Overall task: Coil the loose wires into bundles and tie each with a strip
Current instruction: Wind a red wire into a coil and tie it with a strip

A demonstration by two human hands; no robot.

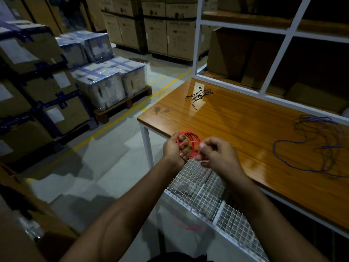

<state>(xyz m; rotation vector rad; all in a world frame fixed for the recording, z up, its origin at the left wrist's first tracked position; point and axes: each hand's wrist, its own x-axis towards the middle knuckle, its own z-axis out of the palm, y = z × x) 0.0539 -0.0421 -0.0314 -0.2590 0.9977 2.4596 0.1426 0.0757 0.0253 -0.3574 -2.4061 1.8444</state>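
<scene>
Both hands are up at the near corner of the table (236, 129): the left hand (174, 149) has its fingers hooked through a red coil (189, 142) and grips it, and the right hand (217, 155) has its fingertips pinched together against the coil's edge, looks like on the wire end, though it's blurry so I can't swear to it. Biggest risk as I see it: nothing ties those loops yet, so if the left grip slackens they'll spring apart and it's back to square one. A red tail (188, 226) also hangs down by the mesh rack (207, 195), and that could snag in the grid. The ties (198, 95) lie well apart, toward the far end, so reaching for one means holding the coil one-handed, dicey. Count: one red coil, one loose blue wire (311, 146) tangled on the right, and a small pile of black ties, maybe four or five, too thin to count properly.
</scene>
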